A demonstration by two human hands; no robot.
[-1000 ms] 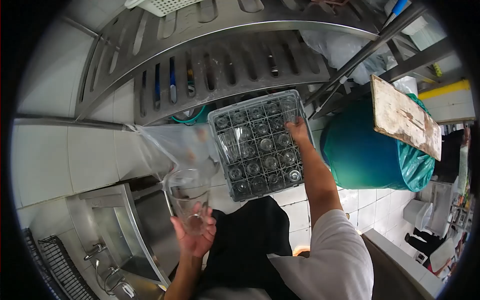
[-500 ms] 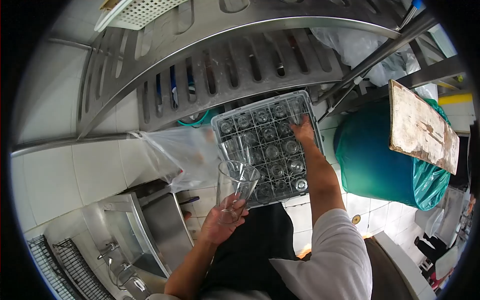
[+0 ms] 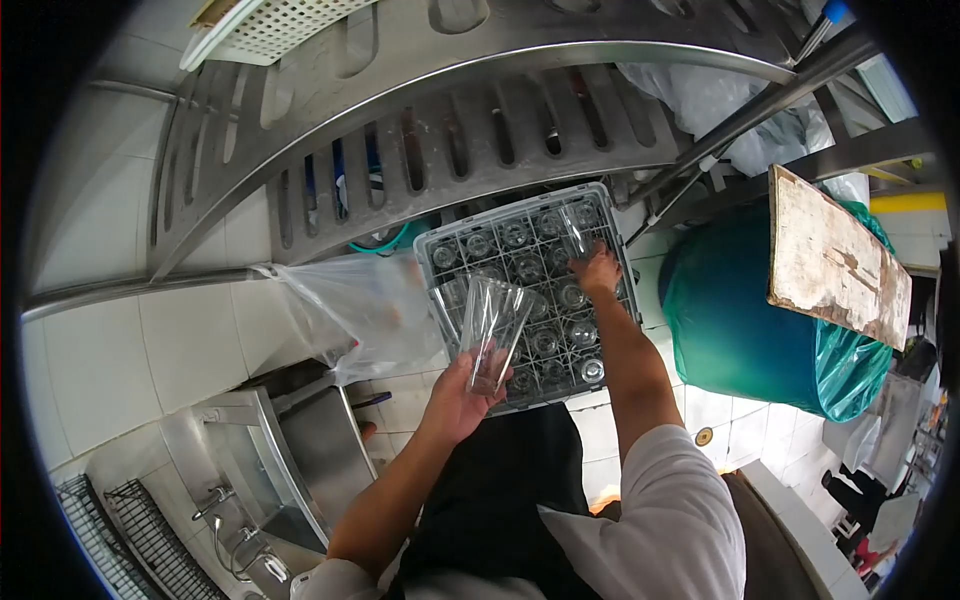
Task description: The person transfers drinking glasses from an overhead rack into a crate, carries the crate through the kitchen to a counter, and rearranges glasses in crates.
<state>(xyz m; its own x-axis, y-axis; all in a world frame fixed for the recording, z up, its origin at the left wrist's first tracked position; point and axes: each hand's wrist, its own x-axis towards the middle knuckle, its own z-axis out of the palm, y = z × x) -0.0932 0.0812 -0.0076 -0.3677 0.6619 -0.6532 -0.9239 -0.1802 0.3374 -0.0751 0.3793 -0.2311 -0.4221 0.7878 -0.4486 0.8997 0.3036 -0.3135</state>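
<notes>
My left hand (image 3: 468, 392) is wrapped round the lower part of a tall clear drinking glass (image 3: 497, 325), which it holds mouth up and tilted above the near left of a grey glass rack (image 3: 510, 211). Overlapping clear outlines leave it uncertain whether a second glass is there. At the rack's far right, my right hand (image 3: 598, 270) grips another clear drinking glass (image 3: 576, 230), leaning over the compartments. Its fingertips are partly hidden. Several glasses (image 3: 545, 342) sit in the rack's divided compartments.
A slotted steel shelf (image 3: 460, 130) spans the space beyond the rack. To the right stands a large teal bin (image 3: 735, 310) with a worn board (image 3: 840, 262) on top. A clear plastic bag (image 3: 350, 310) hangs at left, above a steel sink unit (image 3: 265, 470).
My left hand has shifted slightly right and up with its glass, which now stands more upright. My right hand has drawn slightly left and nearer, and its glass shows more clearly above the rack.
</notes>
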